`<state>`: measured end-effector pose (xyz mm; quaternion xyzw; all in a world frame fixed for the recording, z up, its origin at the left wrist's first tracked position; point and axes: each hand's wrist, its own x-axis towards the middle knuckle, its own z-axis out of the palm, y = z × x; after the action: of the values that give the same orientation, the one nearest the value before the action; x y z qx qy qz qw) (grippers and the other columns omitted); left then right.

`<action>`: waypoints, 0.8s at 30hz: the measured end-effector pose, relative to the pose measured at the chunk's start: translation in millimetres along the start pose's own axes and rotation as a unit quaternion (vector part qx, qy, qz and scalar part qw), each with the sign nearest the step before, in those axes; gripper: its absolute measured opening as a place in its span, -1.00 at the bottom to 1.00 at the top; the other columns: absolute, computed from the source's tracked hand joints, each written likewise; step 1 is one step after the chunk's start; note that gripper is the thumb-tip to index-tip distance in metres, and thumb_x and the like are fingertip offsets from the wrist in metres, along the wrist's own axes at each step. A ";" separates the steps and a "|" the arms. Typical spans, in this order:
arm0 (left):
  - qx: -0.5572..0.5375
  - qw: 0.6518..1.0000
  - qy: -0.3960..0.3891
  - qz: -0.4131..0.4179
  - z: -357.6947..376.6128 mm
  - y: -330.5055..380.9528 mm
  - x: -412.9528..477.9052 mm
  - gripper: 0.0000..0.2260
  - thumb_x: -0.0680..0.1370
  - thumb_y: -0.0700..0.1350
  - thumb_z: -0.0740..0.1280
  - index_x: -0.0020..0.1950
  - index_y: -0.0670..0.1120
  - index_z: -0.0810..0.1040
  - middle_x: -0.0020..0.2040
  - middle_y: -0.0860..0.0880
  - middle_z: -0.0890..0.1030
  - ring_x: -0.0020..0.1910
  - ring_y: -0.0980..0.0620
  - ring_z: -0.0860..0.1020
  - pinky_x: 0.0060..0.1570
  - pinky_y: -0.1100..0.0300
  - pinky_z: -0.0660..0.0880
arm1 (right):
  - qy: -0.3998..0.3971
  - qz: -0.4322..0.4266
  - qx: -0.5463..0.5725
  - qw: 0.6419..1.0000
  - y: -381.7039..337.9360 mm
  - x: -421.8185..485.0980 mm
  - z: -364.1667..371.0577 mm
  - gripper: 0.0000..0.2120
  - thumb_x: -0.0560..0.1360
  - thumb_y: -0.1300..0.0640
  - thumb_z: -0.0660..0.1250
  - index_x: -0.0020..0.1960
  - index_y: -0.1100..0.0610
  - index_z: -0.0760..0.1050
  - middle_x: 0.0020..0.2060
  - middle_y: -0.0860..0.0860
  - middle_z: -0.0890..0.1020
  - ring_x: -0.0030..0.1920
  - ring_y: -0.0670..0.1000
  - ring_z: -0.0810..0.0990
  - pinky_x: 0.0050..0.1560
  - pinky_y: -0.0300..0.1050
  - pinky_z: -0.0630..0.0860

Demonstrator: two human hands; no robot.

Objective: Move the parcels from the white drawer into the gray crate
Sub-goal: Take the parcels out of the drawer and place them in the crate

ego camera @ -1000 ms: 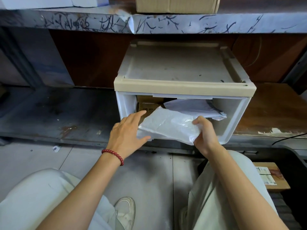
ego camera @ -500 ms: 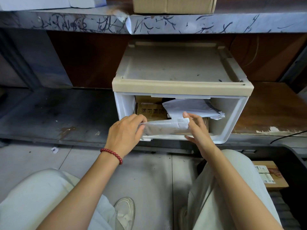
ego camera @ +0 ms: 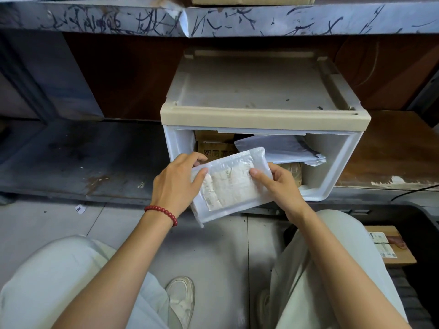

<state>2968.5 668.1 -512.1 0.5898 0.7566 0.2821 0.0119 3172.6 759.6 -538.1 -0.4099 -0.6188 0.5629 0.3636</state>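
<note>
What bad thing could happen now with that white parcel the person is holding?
The white parcel is only pinched at its edges by the left hand and right hand, so its slick wrap might slip to the floor. The gray crate sits low beside the right leg, so a toss might miss.

Labelled padded parcel (ego camera: 231, 186) tilted before white drawer (ego camera: 330, 167), other parcels (ego camera: 280, 150) inside
</note>
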 end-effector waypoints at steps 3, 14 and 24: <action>0.027 1.000 -0.010 0.008 2.9 -0.6 2.4 -0.59 0.53 0.16 0.31 0.34 0.09 0.39 0.24 0.09 0.47 0.19 0.05 0.44 -0.10 0.21 0.40 | 0.032 0.010 0.011 0.999 3.9 3.4 -2.8 -0.82 0.55 0.11 0.35 0.06 0.21 0.59 -0.08 0.06 0.68 -0.11 -0.02 0.63 -0.06 -0.12 0.54; -0.073 0.993 -0.093 0.016 6.8 5.4 1.4 -0.03 0.19 0.26 0.55 0.49 0.15 0.14 0.49 0.15 0.01 0.40 0.03 0.26 0.24 0.03 0.40 | 0.131 0.087 0.164 0.974 5.6 11.0 -5.1 -0.62 0.55 0.15 0.35 0.32 0.19 0.37 0.17 0.15 0.61 0.13 0.11 0.62 0.25 0.10 0.51; -0.078 0.994 -0.050 0.061 11.1 3.9 2.3 -0.69 0.44 0.01 0.47 0.16 0.03 0.55 0.14 0.10 0.52 0.06 0.11 0.48 -0.01 0.32 0.41 | 0.114 0.141 0.226 0.957 0.1 4.0 -9.3 -0.65 0.54 0.19 0.34 0.27 0.14 0.33 0.15 0.04 0.45 0.02 -0.06 0.58 -0.26 -0.12 0.63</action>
<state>2975.2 675.3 -519.0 0.6454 0.6933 0.3109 0.0788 3179.4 767.0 -537.3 -0.4616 -0.3662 0.6831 0.4315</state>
